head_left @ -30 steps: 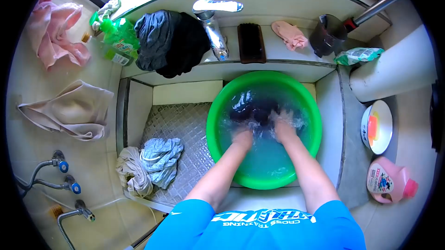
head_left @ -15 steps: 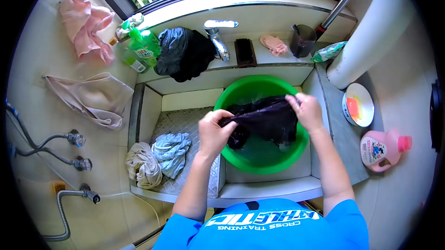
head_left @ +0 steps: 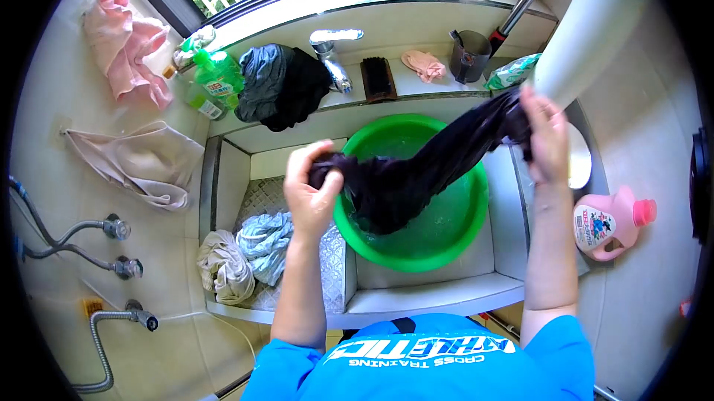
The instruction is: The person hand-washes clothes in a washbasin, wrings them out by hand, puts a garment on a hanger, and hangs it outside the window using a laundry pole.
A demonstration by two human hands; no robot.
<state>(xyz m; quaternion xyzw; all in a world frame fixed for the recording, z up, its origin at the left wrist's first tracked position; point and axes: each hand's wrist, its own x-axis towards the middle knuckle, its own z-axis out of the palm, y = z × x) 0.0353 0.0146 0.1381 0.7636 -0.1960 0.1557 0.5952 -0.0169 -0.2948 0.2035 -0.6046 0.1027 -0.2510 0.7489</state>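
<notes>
A wet, dark cloth is stretched between my two hands over a green basin of cloudy water. My left hand is closed round its left end, beside the basin's left rim. The right end is bunched in my right hand, which is raised higher, past the basin's right rim. The middle of the cloth sags low over the basin; whether it touches the water I cannot tell.
Beige cloth and light blue cloth lie left in the sink. Behind are dark clothes, a faucet, a brush, a pink cloth and a grey cup. A pink jug stands right.
My hands were in the water, then came up holding the dark cloth. Since then they have moved farther apart, the right one up and rightward, and the cloth is stretched longer.
</notes>
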